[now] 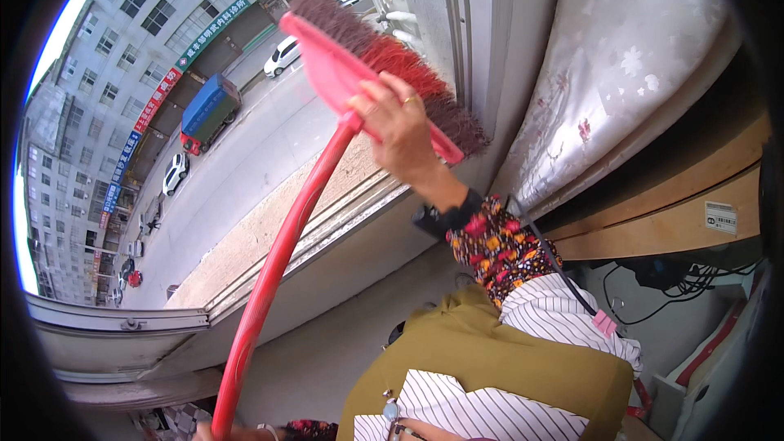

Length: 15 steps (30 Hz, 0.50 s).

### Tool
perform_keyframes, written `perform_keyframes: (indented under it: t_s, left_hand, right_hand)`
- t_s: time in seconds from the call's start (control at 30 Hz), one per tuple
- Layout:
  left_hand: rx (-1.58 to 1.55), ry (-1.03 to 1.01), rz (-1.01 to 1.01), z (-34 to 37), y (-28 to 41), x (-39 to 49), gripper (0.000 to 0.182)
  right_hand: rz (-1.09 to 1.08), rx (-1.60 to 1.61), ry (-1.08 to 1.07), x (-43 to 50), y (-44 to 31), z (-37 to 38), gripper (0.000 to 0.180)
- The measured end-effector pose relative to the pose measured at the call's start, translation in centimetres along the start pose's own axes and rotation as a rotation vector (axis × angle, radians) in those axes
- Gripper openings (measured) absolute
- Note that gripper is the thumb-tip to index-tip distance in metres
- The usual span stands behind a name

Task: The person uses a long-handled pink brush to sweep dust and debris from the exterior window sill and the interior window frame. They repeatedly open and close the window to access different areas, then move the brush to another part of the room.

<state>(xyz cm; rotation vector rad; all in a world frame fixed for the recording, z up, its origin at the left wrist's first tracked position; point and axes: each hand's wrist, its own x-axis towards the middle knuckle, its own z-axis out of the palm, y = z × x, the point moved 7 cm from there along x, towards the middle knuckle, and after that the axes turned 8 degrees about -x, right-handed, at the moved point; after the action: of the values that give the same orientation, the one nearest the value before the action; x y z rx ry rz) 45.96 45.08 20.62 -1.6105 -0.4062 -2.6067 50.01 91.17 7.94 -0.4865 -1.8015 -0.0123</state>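
Observation:
A broom with a pink plastic head (pixel 331 67), red and brownish bristles (pixel 404 61) and a long red handle (pixel 275 257) is held up across an open window. My right hand (pixel 401 128), a ring on one finger, grips the pink head close to where the handle joins it. The bristles point up and right, beside the window frame; whether they touch it cannot be told. At the bottom edge, my left hand (pixel 214 432) is wrapped around the lower handle and is partly cut off by the picture's rim.
The window's sliding track (pixel 318 220) runs diagonally below the broom, with a street and parked vehicles far beneath. A pale floral curtain (pixel 618 73) hangs at the right. Wooden boards (pixel 667 226) and black cables (pixel 686 288) lie at the lower right.

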Motion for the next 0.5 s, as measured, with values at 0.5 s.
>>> perform_keyframes:
  t_s: [0.5]
  left_hand:
    - [0.044, -0.091, 0.018, -0.5, 1.4, 0.2, 0.036]
  right_hand:
    - [0.032, 0.106, -0.033, 1.3, -0.8, 1.1, 0.037]
